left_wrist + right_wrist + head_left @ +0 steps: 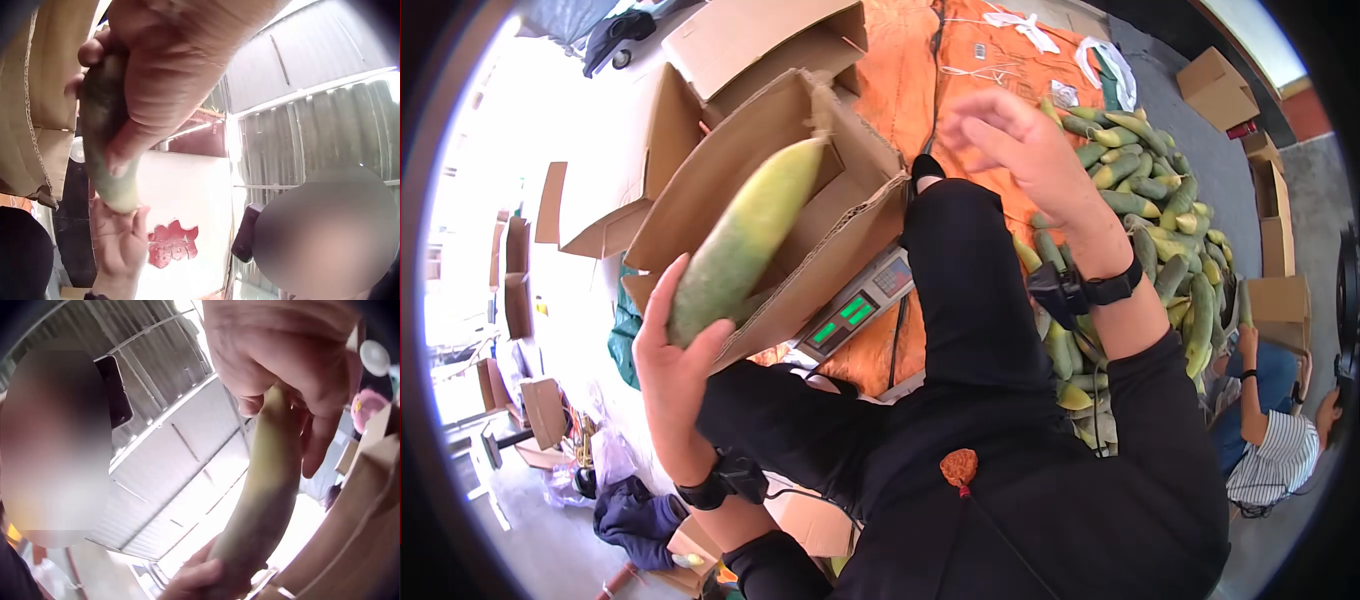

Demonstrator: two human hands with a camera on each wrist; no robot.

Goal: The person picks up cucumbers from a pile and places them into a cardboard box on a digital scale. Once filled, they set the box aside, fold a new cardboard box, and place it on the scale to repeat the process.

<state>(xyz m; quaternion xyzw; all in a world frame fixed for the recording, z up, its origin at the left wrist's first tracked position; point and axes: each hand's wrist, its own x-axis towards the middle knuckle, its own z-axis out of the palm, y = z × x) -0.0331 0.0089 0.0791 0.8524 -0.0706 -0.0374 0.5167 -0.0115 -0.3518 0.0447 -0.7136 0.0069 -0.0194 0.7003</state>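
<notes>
My left hand (680, 350) grips the thick green end of a large cucumber (745, 235), thumb on one side and fingers on the other. The cucumber is green low down and yellow toward its far tip. In the head view it lies slantwise over an open cardboard box (840, 235). My right hand (1025, 150) is raised to the right of the box, fingers loosely bent, apart from the cucumber in that view. In the right wrist view the yellow tip of the cucumber (272, 456) overlaps the right hand's fingers (319, 437).
A scale (855, 310) with lit green displays stands beside the box. A big heap of cucumbers (1145, 180) lies at right on an orange sheet (900, 60). More cardboard boxes (625, 170) stand at upper left. Another person (1265, 450) sits at far right.
</notes>
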